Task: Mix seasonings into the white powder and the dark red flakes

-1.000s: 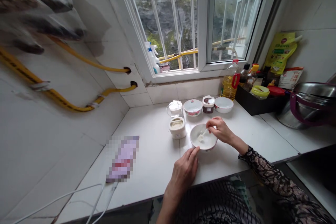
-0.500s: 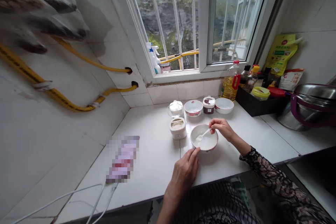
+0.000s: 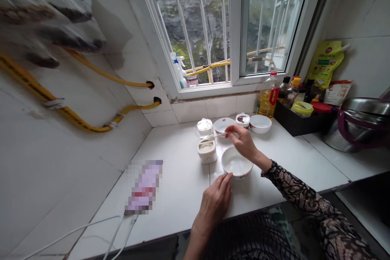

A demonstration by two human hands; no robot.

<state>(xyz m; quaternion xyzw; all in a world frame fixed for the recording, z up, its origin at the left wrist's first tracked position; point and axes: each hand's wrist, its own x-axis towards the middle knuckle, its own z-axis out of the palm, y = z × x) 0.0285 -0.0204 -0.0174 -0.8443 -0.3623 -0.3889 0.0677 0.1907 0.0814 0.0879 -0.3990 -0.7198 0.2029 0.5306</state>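
My right hand is closed, pinching a small white spoon by its handle. The spoon's tip hangs just over the open cream-coloured seasoning jar, which has pale contents inside and its clear-and-white lid tipped back behind it. In front of me stands a white bowl with a little whitish stuff in the bottom. My left hand has its fingertips closed on the bowl's near-left rim; the thumb is hidden.
Behind stand a flowered bowl, a jar with dark red contents and a white bowl. An oil bottle, a black box of condiments and a steel pot line the right. A blurred lilac object with cables lies left.
My right hand has lifted the spoon out of the bowl and moved it up and left to above the open seasoning jar. My left hand stays at the bowl's rim.
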